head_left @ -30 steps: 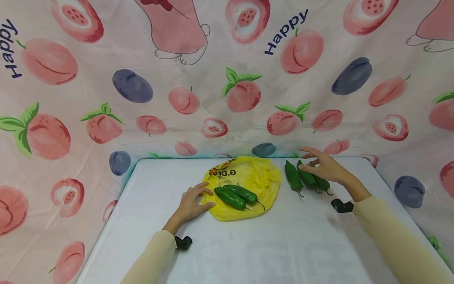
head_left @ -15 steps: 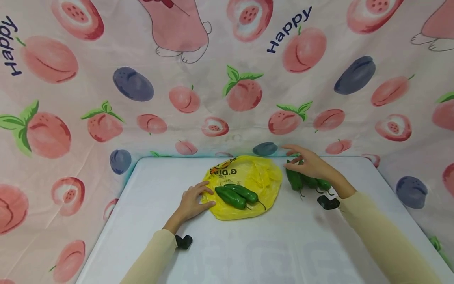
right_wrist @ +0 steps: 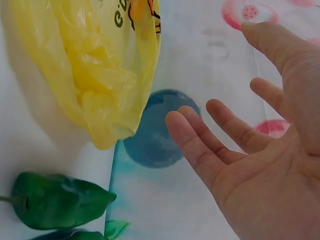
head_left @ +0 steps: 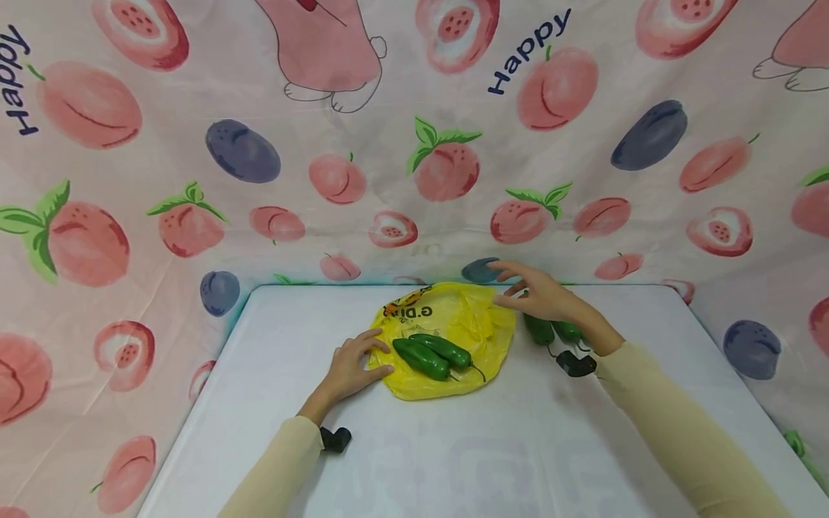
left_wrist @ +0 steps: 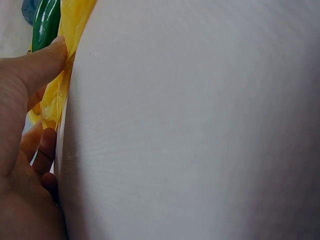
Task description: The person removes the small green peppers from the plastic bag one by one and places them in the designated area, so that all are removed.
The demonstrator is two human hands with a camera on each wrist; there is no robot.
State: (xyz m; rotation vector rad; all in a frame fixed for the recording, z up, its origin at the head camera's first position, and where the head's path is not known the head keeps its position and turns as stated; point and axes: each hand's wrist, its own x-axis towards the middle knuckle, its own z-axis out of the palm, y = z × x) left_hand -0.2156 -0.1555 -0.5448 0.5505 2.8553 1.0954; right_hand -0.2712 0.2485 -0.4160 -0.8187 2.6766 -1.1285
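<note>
A yellow plastic bag (head_left: 476,352) lies on the white table, with two green chili peppers (head_left: 421,360) on top of it. At the bag's left edge is my left hand (head_left: 350,368); in the left wrist view a fold of yellow plastic (left_wrist: 57,97) lies between its thumb and fingers. My right hand (head_left: 540,293) hovers by the bag's right side, fingers spread and holding nothing. In the right wrist view its fingertips are apart from the bag. More green peppers (head_left: 539,331) lie right of the bag, partly hidden behind the right hand and wrist.
A cloth printed with peaches and plums (head_left: 388,151) hangs behind and beside the white table (head_left: 453,460). A small black device (head_left: 576,363) sits at the right wrist, and another black device (head_left: 335,439) at the left.
My right hand has moved left from above the loose peppers to the bag's right edge, still holding nothing. The left hand, the bag and the peppers have stayed in place.
</note>
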